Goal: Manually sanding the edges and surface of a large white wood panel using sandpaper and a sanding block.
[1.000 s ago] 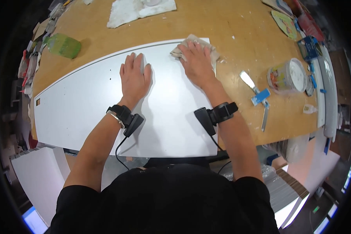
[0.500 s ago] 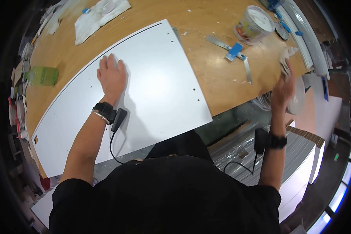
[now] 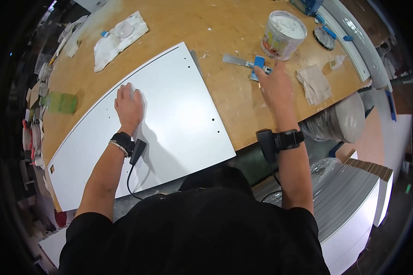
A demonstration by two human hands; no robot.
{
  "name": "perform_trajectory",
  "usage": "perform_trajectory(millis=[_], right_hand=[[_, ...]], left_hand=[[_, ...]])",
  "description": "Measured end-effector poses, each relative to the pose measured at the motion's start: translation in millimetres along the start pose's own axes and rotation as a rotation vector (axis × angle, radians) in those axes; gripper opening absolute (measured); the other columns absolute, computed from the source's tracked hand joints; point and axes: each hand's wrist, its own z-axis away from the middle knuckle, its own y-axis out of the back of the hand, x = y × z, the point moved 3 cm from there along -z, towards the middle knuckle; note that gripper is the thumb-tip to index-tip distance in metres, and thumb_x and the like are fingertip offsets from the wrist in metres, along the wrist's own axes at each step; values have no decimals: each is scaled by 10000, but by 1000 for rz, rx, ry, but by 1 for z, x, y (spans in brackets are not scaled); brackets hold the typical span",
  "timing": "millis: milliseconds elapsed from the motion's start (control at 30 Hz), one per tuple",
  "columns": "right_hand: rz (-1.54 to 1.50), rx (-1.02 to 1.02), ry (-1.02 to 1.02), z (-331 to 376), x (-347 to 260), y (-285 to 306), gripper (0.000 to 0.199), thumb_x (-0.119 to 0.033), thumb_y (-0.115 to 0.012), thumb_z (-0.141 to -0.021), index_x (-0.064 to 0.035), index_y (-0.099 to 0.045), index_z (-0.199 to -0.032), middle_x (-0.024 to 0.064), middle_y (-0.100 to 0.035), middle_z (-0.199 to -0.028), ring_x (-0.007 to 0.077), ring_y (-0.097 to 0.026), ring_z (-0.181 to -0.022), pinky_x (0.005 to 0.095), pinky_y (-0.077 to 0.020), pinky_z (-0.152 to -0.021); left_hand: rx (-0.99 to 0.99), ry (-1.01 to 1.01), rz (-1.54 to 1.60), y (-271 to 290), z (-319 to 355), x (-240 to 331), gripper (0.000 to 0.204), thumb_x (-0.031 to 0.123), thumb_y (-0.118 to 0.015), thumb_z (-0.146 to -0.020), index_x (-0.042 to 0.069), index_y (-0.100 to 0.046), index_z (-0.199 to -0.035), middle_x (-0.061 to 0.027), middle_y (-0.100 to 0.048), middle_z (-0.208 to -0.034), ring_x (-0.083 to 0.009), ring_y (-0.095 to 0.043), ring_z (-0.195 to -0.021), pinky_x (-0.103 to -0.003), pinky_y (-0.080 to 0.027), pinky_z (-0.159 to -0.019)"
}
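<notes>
My left hand point(image 3: 129, 108) lies flat with fingers stretched on a white panel point(image 3: 179, 114), which has a curved edge, a dark groove along it and several small holes. My right hand point(image 3: 277, 87) is over the putty knives, thumb and forefinger apart, at the blue handle point(image 3: 258, 68) of one. That knife's metal blade point(image 3: 234, 60) points left; the other knife is mostly hidden under the hand. Just beyond the fingertips stands a clear tub of white paste point(image 3: 283, 39). A folded beige cloth point(image 3: 313, 85) rests on the table to the right of my hand.
On the wooden table point(image 3: 179, 27) are a white cloth point(image 3: 119, 43) and a green bottle point(image 3: 62, 102) at the left. A small bottle point(image 3: 337, 62) and a round dark lid point(image 3: 324, 38) sit at the right. Stacked, wrapped panels point(image 3: 339, 197) stand below right.
My right hand has let go of the beige cloth, now on the table, and moved left to the putty knives. My left hand stays on the panel. The whole view has shifted slightly.
</notes>
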Motion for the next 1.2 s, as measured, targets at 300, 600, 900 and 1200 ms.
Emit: perform_trajectory(millis=[300, 600, 900, 1200], right_hand=[[61, 12, 278, -13, -10, -11, 412, -281, -670, -744, 25, -506, -966, 231, -640, -807, 392, -631, -759, 457, -494, -678], [-743, -481, -30, 114, 39, -1, 217, -139, -659, -800, 19, -566, -917, 22, -573, -653, 39, -502, -580, 231, -431, -544], [-560, -535, 107, 157, 30, 5, 240, -128, -660, -790, 6, -550, -957, 94, -609, -703, 145, -599, -623, 276, -473, -595], [-502, -500, 183, 159, 24, 21, 227, -76, -664, -776, -7, -550, -960, 145, -623, -790, 233, -633, -676, 315, -493, -620]], left_hand=[[14, -32, 3, -3, -1, 1, 494, 344, -427, -900, 51, -429, -1298, -201, -365, -1368, -319, -303, -1294, -458, -179, -1076], [41, -35, 12, -4, -2, -2, 502, 363, -419, -903, 48, -439, -1293, -199, -386, -1356, -314, -312, -1293, -438, -190, -1071], [22, -24, 2, -5, -2, -3, 500, 370, -417, -901, 56, -451, -1290, -203, -383, -1361, -309, -309, -1297, -417, -197, -1071], [44, -47, 57, -3, -3, -3, 511, 370, -414, -897, 45, -451, -1290, -202, -396, -1353, -311, -316, -1294, -430, -187, -1072]])
